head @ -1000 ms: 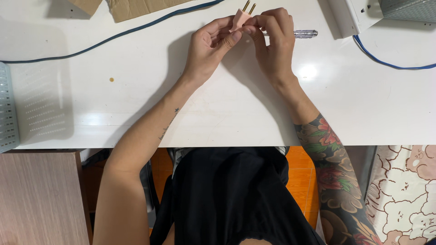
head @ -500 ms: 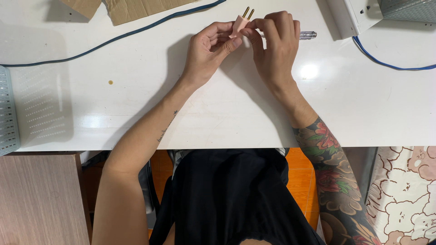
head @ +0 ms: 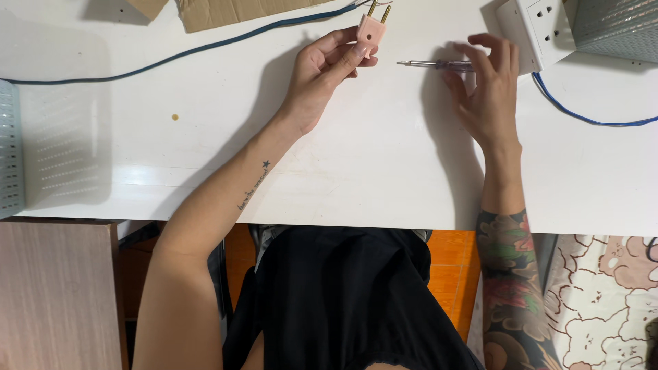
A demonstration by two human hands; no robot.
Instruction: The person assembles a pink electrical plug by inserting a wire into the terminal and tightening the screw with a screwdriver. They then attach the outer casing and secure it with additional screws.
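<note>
There was one pink plug [head: 370, 29] with two brass pins, and the left hand [head: 322, 75] held it between the thumb and the curled fingers, the pins pointing away from the person, near the far edge of the white table [head: 205, 137]. One screwdriver [head: 436, 65] with a thin metal shaft and a clear handle lay flat on the table just to the right of the plug, apart from it. The right hand [head: 490, 96] was open with the fingers spread and bent a little; its fingertips were over the handle end of the screwdriver, but I cannot tell if they already touched it, and it gripped nothing. Two blue cables were visible: one blue cable [head: 192, 51] ran along the far side from the left edge toward the plug, and a second blue cable [head: 582, 116] curved at the right side under one white socket strip [head: 534, 27]. One piece of cardboard [head: 233, 10] lay at the far edge. One grey perforated object [head: 10, 147] stood at the left edge of the table and another grey perforated object [head: 617, 27] at the far right corner. Between the two forearms and toward the near edge the white surface was bare, only one small brown spot [head: 175, 117] lay on the left part.
</note>
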